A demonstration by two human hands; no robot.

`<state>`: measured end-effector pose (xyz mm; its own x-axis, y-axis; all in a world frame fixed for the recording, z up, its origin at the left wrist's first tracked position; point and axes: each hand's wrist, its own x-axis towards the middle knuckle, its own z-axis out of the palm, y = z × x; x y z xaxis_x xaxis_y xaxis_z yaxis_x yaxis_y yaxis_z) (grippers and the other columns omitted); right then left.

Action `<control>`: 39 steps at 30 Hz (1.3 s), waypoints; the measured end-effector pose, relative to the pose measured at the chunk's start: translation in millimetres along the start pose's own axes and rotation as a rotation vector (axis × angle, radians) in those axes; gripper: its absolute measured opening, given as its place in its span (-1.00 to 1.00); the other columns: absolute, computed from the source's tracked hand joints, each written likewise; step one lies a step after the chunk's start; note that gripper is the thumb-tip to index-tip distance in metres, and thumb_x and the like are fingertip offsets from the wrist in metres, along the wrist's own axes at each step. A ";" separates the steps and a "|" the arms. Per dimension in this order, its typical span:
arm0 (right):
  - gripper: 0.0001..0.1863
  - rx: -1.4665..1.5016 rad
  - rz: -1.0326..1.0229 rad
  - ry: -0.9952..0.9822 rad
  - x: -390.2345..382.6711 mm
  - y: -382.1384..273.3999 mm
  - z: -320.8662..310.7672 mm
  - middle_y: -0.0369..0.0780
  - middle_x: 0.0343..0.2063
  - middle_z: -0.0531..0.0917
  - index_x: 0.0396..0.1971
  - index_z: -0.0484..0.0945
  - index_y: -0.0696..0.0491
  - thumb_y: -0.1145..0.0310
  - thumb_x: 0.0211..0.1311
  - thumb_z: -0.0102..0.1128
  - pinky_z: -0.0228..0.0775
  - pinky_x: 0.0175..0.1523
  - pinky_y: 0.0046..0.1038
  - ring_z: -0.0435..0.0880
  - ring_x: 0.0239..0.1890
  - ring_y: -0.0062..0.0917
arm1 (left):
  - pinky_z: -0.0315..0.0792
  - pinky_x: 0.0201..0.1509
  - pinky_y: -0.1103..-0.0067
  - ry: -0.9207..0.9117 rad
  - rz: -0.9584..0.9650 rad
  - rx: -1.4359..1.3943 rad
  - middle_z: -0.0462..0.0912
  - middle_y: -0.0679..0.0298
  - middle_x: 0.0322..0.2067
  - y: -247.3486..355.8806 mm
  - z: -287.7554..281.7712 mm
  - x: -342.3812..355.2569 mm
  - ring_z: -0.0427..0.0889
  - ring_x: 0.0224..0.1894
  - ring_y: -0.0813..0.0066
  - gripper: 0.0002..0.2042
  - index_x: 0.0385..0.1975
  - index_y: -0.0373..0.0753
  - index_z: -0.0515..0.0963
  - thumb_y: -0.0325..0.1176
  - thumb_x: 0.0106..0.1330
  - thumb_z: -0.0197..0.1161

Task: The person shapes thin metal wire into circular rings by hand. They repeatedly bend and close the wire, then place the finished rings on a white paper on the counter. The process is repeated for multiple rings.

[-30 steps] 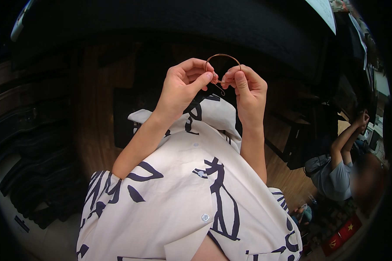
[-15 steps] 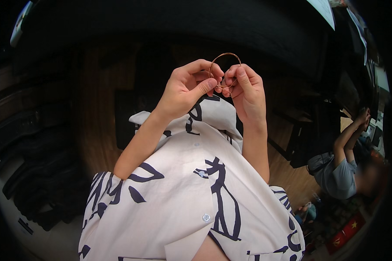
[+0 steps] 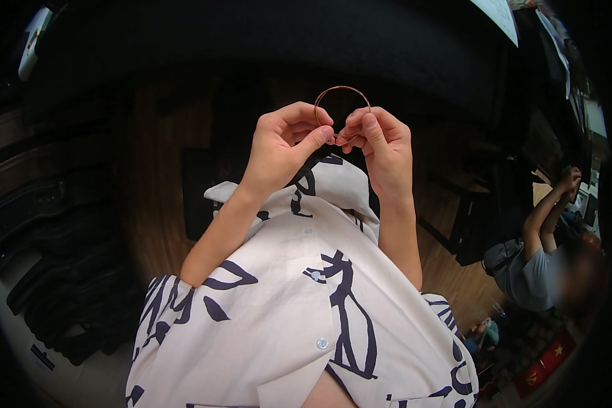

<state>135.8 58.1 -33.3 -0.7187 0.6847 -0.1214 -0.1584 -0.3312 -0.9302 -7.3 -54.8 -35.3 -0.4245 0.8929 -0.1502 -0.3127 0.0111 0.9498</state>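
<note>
The left hand [image 3: 268, 153] and right hand [image 3: 392, 153] are pinching the wire [image 3: 343, 87] between fingers [image 3: 317, 138]; pressing evenly is probably best for its curve.

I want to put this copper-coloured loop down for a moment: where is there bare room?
Beyond the copper-coloured loop, the dark surface looks bare between the white object at upper left and the white sheet at upper right, though dimness may hide things. Crowded: far left, with dark piled shapes, and right, around the other person.
</note>
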 end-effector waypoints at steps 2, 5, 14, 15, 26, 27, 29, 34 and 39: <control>-0.72 -0.042 -0.007 0.013 -0.4 -1.0 0.7 -0.21 -0.46 0.67 -0.30 0.63 0.21 0.27 0.43 0.15 0.55 -0.29 -0.57 0.70 -0.41 -0.54 | 0.56 -0.07 0.64 0.018 0.007 0.024 0.69 0.26 -0.36 0.4 -0.2 0.1 0.69 -0.27 0.56 -0.88 -0.25 -0.35 0.61 -0.51 0.27 0.36; -0.77 -0.121 -0.032 0.043 -0.2 -1.1 1.5 -0.21 -0.44 0.68 -0.28 0.63 0.21 0.31 0.39 0.20 0.54 -0.27 -0.59 0.71 -0.39 -0.55 | 0.57 -0.02 0.64 0.030 0.013 0.031 0.69 0.26 -0.35 2.8 -0.4 0.5 0.70 -0.25 0.57 -0.90 -0.26 -0.36 0.60 -0.55 0.26 0.33; -0.87 -0.195 0.025 -0.034 -3.3 -5.1 -2.5 -0.20 -0.39 0.68 -0.24 0.60 0.24 0.56 0.23 0.27 0.54 -0.26 -0.59 0.68 -0.36 -0.58 | 0.56 -0.13 0.64 0.106 0.026 -0.036 0.69 0.26 -0.39 4.8 2.4 1.9 0.69 -0.30 0.54 -0.89 -0.25 -0.32 0.59 -0.51 0.27 0.35; -0.87 -0.175 0.028 -0.025 -2.6 -5.2 -3.0 -0.20 -0.38 0.68 -0.25 0.60 0.24 0.56 0.22 0.29 0.55 -0.24 -0.60 0.69 -0.36 -0.59 | 0.56 -0.12 0.64 0.102 0.029 -0.042 0.69 0.26 -0.38 4.8 3.3 2.8 0.69 -0.30 0.55 -0.88 -0.25 -0.33 0.59 -0.51 0.27 0.35; -0.82 -0.107 0.027 -0.023 -1.5 -6.1 -4.9 -0.20 -0.34 0.68 -0.21 0.60 0.25 0.63 0.17 0.31 0.60 -0.13 -0.57 0.72 -0.28 -0.56 | 0.53 -0.16 0.66 0.082 0.018 -0.076 0.65 0.28 -0.40 6.5 4.7 4.6 0.65 -0.34 0.58 -0.83 -0.20 -0.33 0.56 -0.51 0.25 0.36; -0.82 -0.117 -0.003 -0.015 -1.1 -4.0 -5.3 -0.20 -0.33 0.68 -0.21 0.60 0.25 0.63 0.17 0.31 0.60 -0.13 -0.57 0.71 -0.28 -0.56 | 0.52 -0.16 0.66 0.069 -0.002 -0.086 0.64 0.28 -0.41 6.8 4.0 4.5 0.65 -0.34 0.58 -0.81 -0.18 -0.33 0.55 -0.51 0.25 0.36; -0.81 -0.137 -0.061 0.001 -0.5 0.8 -5.9 -0.20 -0.32 0.68 -0.21 0.60 0.25 0.64 0.16 0.30 0.59 -0.11 -0.57 0.71 -0.27 -0.56 | 0.50 -0.17 0.66 0.043 -0.046 -0.104 0.63 0.28 -0.42 6.9 2.3 4.2 0.63 -0.35 0.58 -0.77 -0.14 -0.33 0.54 -0.50 0.24 0.37; -0.87 -0.348 -0.167 -0.005 0.8 1.4 -8.0 -0.20 -0.32 0.69 -0.27 0.63 0.25 0.65 0.17 0.28 0.59 -0.13 -0.59 0.72 -0.28 -0.57 | 0.49 -0.18 0.66 -0.004 -0.103 -0.179 0.59 0.29 -0.46 3.0 0.4 5.4 0.61 -0.38 0.58 -0.69 -0.06 -0.36 0.49 -0.52 0.23 0.36; -0.92 -0.365 -0.089 0.048 -1.9 -0.3 -5.6 -0.19 -0.38 0.70 -0.29 0.64 0.27 0.62 0.22 0.25 0.58 -0.19 -0.60 0.71 -0.36 -0.58 | 0.49 -0.16 0.65 -0.042 -0.124 -0.205 0.59 0.28 -0.47 5.3 1.8 5.4 0.59 -0.39 0.58 -0.66 -0.02 -0.37 0.47 -0.52 0.23 0.36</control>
<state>141.0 60.6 -34.7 -0.6791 0.7328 -0.0427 0.0394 -0.0216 -0.9990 -9.7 -49.2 -30.6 -0.3376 0.9085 -0.2463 -0.5276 0.0340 0.8488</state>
